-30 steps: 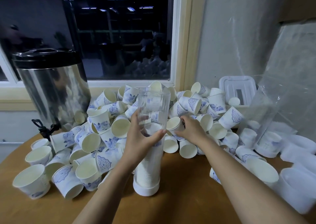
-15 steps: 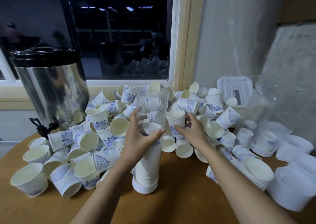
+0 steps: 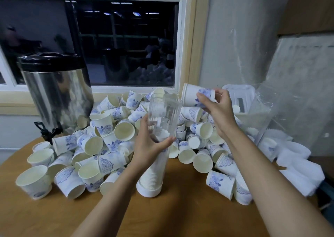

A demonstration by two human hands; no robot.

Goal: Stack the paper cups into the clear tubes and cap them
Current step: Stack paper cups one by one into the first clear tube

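Observation:
A clear ribbed tube [image 3: 163, 110] stands upright on a white base cap [image 3: 148, 190] on the wooden table. Nested white cups fill its lower half. My left hand [image 3: 148, 144] grips the tube around its middle. My right hand [image 3: 216, 108] holds a white paper cup with a blue print [image 3: 192, 95], lying on its side just right of the tube's open top, mouth pointing left. A big heap of loose paper cups [image 3: 108, 142] spreads behind and beside the tube.
A steel drinks urn [image 3: 56, 92] with a black lid and tap stands at the back left. A white lidded box [image 3: 240, 96] and crumpled clear plastic bags [image 3: 282, 110] lie at the right. White caps [image 3: 296, 164] lie at the right edge. Bare table [image 3: 173, 215] lies near me.
My right hand picked a cup out of the heap and lifted it up to the level of the tube's mouth, turning it sideways. My left hand stayed on the tube.

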